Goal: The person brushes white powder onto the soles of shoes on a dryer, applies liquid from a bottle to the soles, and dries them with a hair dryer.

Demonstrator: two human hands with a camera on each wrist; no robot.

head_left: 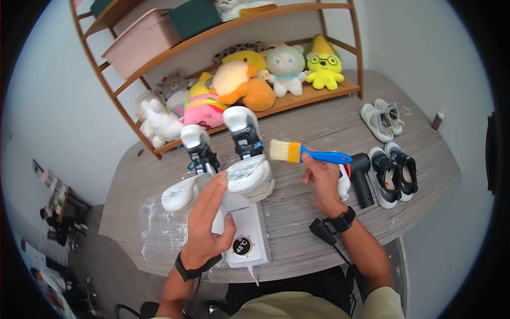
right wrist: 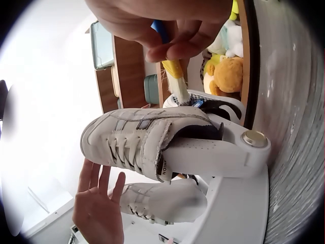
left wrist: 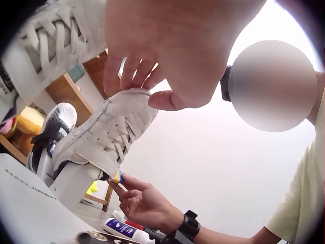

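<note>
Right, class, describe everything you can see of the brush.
The brush has a blue handle, a yellow band and pale bristles, a few straying at the sides. The handle looks like smooth plastic. The right hand pinches it above the table, bristles pointing towards a white shoe. Whether they touch it is unclear.

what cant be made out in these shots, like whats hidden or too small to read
Head view: the label on the small dark red bottle, too small to read.
Left wrist view: the bristles of the brush, hidden behind the middle white shoe.
Left wrist view: part of the nearer white shoe, cut off by the picture edge.
Right wrist view: the left hand's fingertips, hidden behind the upper white shoe's toe.
</note>
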